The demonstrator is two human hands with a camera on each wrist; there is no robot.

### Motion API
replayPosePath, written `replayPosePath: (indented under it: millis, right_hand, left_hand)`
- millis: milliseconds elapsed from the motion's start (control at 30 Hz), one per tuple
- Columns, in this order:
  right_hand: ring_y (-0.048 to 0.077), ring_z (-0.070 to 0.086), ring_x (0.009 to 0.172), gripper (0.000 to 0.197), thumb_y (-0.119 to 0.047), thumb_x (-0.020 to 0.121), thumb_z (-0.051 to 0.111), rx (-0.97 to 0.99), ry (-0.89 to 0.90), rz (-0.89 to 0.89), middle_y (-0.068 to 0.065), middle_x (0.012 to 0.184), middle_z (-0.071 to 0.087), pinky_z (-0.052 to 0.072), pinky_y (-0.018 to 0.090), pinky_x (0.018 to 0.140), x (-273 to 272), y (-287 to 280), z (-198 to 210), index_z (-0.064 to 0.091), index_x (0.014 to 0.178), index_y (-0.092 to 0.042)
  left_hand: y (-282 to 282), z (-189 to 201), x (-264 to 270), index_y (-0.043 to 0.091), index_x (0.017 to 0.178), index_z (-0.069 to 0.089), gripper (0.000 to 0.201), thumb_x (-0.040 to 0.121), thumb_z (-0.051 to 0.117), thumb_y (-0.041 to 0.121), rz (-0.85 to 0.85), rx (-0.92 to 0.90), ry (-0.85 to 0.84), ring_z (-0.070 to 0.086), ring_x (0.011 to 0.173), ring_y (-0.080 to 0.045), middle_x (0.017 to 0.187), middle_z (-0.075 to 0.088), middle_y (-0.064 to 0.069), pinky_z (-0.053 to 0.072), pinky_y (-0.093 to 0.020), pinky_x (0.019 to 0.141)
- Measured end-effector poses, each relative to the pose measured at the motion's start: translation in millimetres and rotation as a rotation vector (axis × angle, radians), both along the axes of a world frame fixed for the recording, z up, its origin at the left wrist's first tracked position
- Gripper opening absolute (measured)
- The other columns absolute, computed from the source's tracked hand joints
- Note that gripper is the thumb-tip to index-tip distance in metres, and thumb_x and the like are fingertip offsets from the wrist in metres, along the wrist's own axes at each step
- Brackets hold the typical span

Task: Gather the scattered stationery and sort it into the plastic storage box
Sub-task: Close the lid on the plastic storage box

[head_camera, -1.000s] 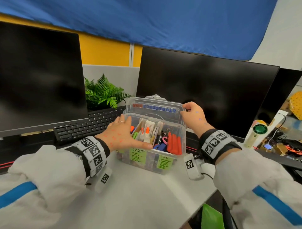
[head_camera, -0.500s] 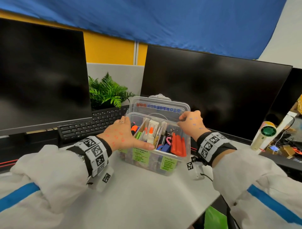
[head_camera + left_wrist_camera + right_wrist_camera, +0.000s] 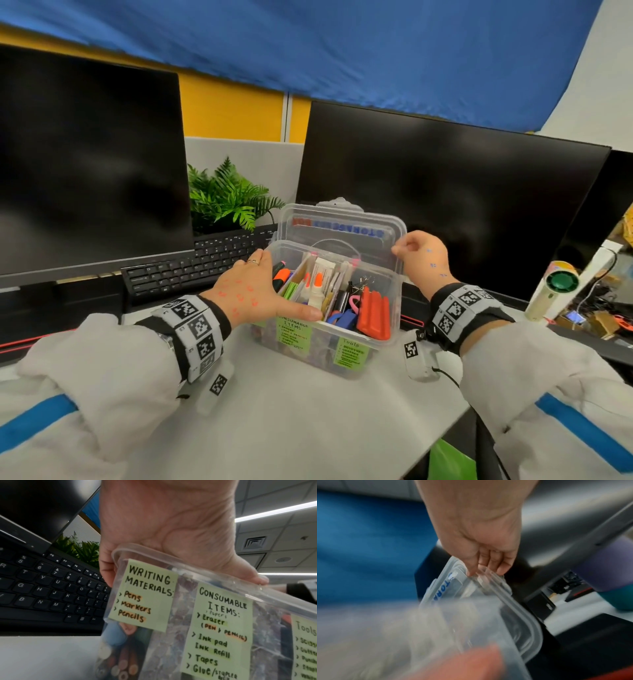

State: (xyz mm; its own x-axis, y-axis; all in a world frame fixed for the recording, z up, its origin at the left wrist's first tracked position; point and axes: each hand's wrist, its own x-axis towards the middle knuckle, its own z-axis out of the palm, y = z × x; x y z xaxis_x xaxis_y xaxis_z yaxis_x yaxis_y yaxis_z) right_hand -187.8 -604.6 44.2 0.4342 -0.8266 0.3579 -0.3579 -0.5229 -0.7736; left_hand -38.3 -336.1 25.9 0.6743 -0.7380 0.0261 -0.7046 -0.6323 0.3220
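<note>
A clear plastic storage box [image 3: 385, 329] stands on the white desk, with its lid [image 3: 339, 228] raised upright along the back. Inside it are an orange highlighter [image 3: 281, 275], a glue bottle [image 3: 315, 291], a red cutter [image 3: 374, 313] and other stationery. Green labels [image 3: 145, 596] on the front wall name the compartments. My left hand [image 3: 253, 294] grips the box's left front corner, palm [image 3: 164, 527] on the rim and thumb along the front edge. My right hand [image 3: 418, 257] pinches the lid's right edge [image 3: 481, 580] between thumb and fingers [image 3: 488, 534].
Two dark monitors [image 3: 445, 192] stand behind the box, with a black keyboard [image 3: 195, 263] and a green plant [image 3: 229, 198] at the back left. A cream hand-held fan [image 3: 555, 291] and cluttered cables lie to the right. The desk's edge runs close at the front right.
My right hand has slid a little down the lid's right side and now pinches its edge. The left hand has stayed on the box's corner.
</note>
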Motion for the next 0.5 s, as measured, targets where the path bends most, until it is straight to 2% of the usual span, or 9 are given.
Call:
replayPosePath:
  millis: [67, 167, 200, 267, 333, 400, 433, 467, 500]
  right_hand:
    - [0.014, 0.062, 0.079, 0.006, -0.014, 0.090, 0.066, -0.059, -0.136, 0.007, 0.000, 0.084, 0.065, 0.048, 0.022, 0.067, -3.5, 2.4, 16.2, 0.067, 0.085, -0.018]
    - [0.002, 0.055, 0.072, 0.005, -0.016, 0.094, 0.060, -0.200, -0.299, 0.037, -0.007, 0.081, 0.061, 0.043, 0.009, 0.064, -9.8, 14.9, 51.3, 0.063, 0.090, -0.019]
    - [0.000, 0.055, 0.071, 0.006, -0.017, 0.095, 0.058, -0.246, -0.347, 0.052, -0.009, 0.081, 0.061, 0.043, 0.008, 0.065, -13.1, 19.3, 62.4, 0.061, 0.092, -0.020]
    - [0.002, 0.060, 0.074, 0.005, -0.021, 0.097, 0.055, -0.307, -0.420, 0.074, -0.004, 0.083, 0.065, 0.048, 0.012, 0.068, -21.1, 26.1, 79.7, 0.059, 0.094, -0.022]
    - [0.008, 0.063, 0.073, 0.006, -0.024, 0.098, 0.053, -0.297, -0.479, 0.106, 0.003, 0.083, 0.069, 0.053, 0.020, 0.068, -27.0, 31.6, 88.5, 0.058, 0.094, -0.025]
    - [0.009, 0.061, 0.065, 0.008, -0.024, 0.099, 0.053, -0.197, -0.545, 0.120, 0.004, 0.078, 0.067, 0.053, 0.022, 0.060, -31.0, 37.9, 89.5, 0.058, 0.093, -0.025]
    - [0.008, 0.060, 0.061, 0.009, -0.022, 0.099, 0.053, -0.123, -0.571, 0.102, 0.002, 0.075, 0.066, 0.051, 0.020, 0.055, -32.3, 39.6, 86.7, 0.060, 0.093, -0.023]
    - [0.008, 0.059, 0.059, 0.010, -0.020, 0.098, 0.054, -0.040, -0.574, 0.062, 0.001, 0.075, 0.065, 0.049, 0.018, 0.051, -33.1, 41.3, 82.3, 0.063, 0.094, -0.018]
    - [0.008, 0.058, 0.057, 0.011, -0.016, 0.097, 0.056, 0.058, -0.554, 0.025, 0.001, 0.073, 0.064, 0.047, 0.017, 0.047, -32.9, 42.7, 75.1, 0.066, 0.093, -0.013]
  left_hand:
    - [0.9, -1.1, -0.9, 0.016, 0.155, 0.023, 0.159, 0.027, 0.053, 0.106, 0.006, -0.016, 0.004, 0.040, 0.137, -0.029, 0.153, 0.037, -0.003, 0.043, -0.046, 0.107]
    - [3.2, -0.9, -1.4, 0.019, 0.152, 0.029, 0.155, 0.027, 0.053, 0.106, 0.012, -0.066, -0.013, 0.045, 0.131, -0.027, 0.148, 0.043, -0.001, 0.045, -0.044, 0.104]
    - [3.9, -1.3, -0.9, 0.021, 0.151, 0.031, 0.151, 0.028, 0.054, 0.106, 0.012, -0.087, -0.006, 0.047, 0.129, -0.026, 0.147, 0.045, 0.000, 0.046, -0.044, 0.104]
    - [6.5, 0.1, 0.5, 0.023, 0.149, 0.035, 0.141, 0.035, 0.059, 0.102, 0.037, -0.161, 0.077, 0.052, 0.127, -0.023, 0.146, 0.049, 0.000, 0.048, -0.043, 0.102]
    - [6.8, 2.1, 5.5, 0.018, 0.151, 0.035, 0.127, 0.054, 0.058, 0.096, 0.099, -0.302, 0.224, 0.056, 0.124, -0.021, 0.149, 0.049, -0.004, 0.047, -0.040, 0.102]
    - [6.1, 8.7, 7.0, 0.014, 0.141, 0.047, 0.101, 0.076, 0.040, 0.090, 0.164, -0.461, 0.391, 0.063, 0.110, -0.020, 0.141, 0.054, -0.007, 0.044, -0.038, 0.099]
    - [6.4, 11.5, 8.8, 0.016, 0.129, 0.056, 0.090, 0.082, 0.030, 0.088, 0.187, -0.551, 0.504, 0.064, 0.106, -0.024, 0.132, 0.058, -0.007, 0.044, -0.040, 0.101]
    - [6.8, 12.8, 11.7, 0.017, 0.124, 0.058, 0.085, 0.086, 0.025, 0.086, 0.207, -0.637, 0.640, 0.063, 0.108, -0.029, 0.126, 0.058, -0.006, 0.042, -0.042, 0.104]
    - [8.5, 14.6, 13.2, 0.016, 0.132, 0.055, 0.090, 0.085, 0.025, 0.086, 0.224, -0.715, 0.778, 0.062, 0.111, -0.030, 0.128, 0.058, -0.008, 0.040, -0.044, 0.108]
